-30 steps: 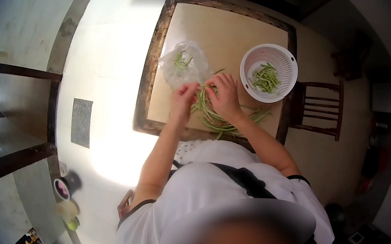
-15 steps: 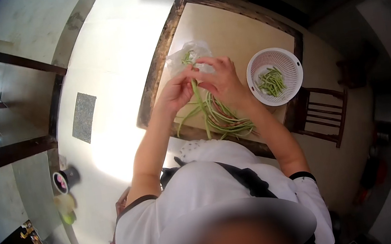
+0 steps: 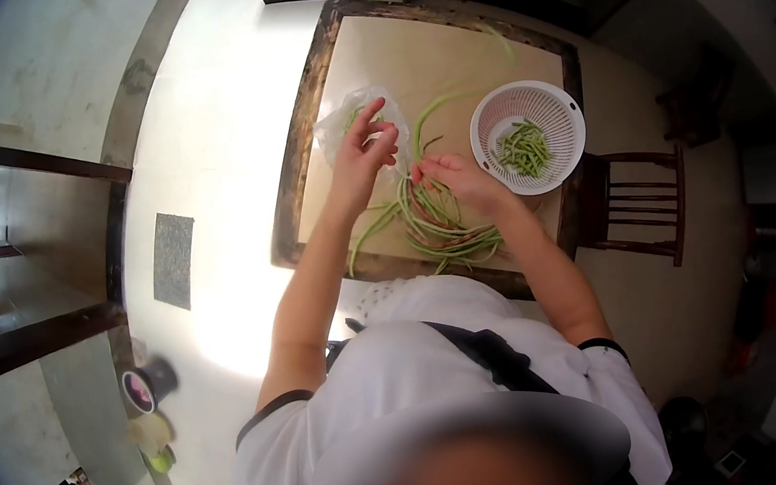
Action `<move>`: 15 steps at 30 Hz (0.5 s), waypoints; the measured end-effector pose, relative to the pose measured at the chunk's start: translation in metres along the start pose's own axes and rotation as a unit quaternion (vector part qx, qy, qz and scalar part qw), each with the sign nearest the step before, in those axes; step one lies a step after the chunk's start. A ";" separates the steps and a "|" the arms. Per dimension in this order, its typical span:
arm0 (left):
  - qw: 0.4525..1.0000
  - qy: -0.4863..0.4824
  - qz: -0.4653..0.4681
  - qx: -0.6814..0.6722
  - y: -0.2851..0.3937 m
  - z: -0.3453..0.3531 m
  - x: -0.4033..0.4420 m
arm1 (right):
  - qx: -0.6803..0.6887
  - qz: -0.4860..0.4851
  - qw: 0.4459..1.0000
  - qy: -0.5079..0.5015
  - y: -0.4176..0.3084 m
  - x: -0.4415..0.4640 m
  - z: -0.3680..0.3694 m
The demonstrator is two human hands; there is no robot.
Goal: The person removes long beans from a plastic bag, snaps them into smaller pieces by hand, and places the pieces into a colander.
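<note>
My right hand (image 3: pixel 461 179) is closed in a pinch around a long green bean (image 3: pixel 423 125), which curves up and away across the table and blurs toward its far end. My left hand (image 3: pixel 363 154) is raised with its fingers apart, holding nothing, over a clear plastic bag (image 3: pixel 332 133) with some green scraps in it. Below both hands lies a loose bunch of long beans (image 3: pixel 448 239), partly reddish, near the front edge of the table. To the right, a white colander (image 3: pixel 482 118) contains short cut bean pieces (image 3: pixel 525 150).
The table (image 3: pixel 360 56) has a dark, worn wooden rim. A wooden chair (image 3: pixel 637 195) stands close to its right side. On the floor to the left are a grey mat (image 3: pixel 174 260) and a dark bucket (image 3: pixel 160 379) with something pink inside.
My hands have moved apart. The left has come away from the bean and opened its fingers, while the right has drawn lower and now holds the bean, which swings out toward the far right.
</note>
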State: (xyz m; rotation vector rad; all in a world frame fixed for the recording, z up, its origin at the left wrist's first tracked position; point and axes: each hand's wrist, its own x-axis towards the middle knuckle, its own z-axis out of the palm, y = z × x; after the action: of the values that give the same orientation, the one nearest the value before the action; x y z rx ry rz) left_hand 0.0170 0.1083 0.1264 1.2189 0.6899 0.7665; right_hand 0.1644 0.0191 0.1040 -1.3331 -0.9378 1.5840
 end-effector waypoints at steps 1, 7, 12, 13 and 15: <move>0.999 -0.005 -0.044 -0.022 -0.002 -0.002 0.003 | 0.038 0.017 0.999 -0.022 0.004 -0.002 0.004; 0.962 -0.070 -0.218 0.151 -0.004 -0.001 0.008 | 0.083 0.025 0.995 -0.053 0.028 -0.008 0.007; 0.959 -0.110 -0.261 0.008 -0.025 -0.004 0.005 | 0.054 0.037 0.997 -0.049 0.035 -0.015 0.009; 0.962 -0.087 -0.251 -0.065 -0.027 -0.004 0.006 | 0.070 0.031 0.996 -0.035 0.037 -0.015 0.011; 0.959 -0.062 -0.237 -0.139 -0.032 -0.005 0.009 | 0.083 0.023 0.996 -0.023 0.034 -0.018 0.019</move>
State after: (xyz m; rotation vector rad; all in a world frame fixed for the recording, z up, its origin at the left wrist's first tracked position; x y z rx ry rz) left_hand 0.0229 0.1128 0.0936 0.7927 0.7078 0.3648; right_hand 0.1425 -0.0103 0.0818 -1.2133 -0.7889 1.6958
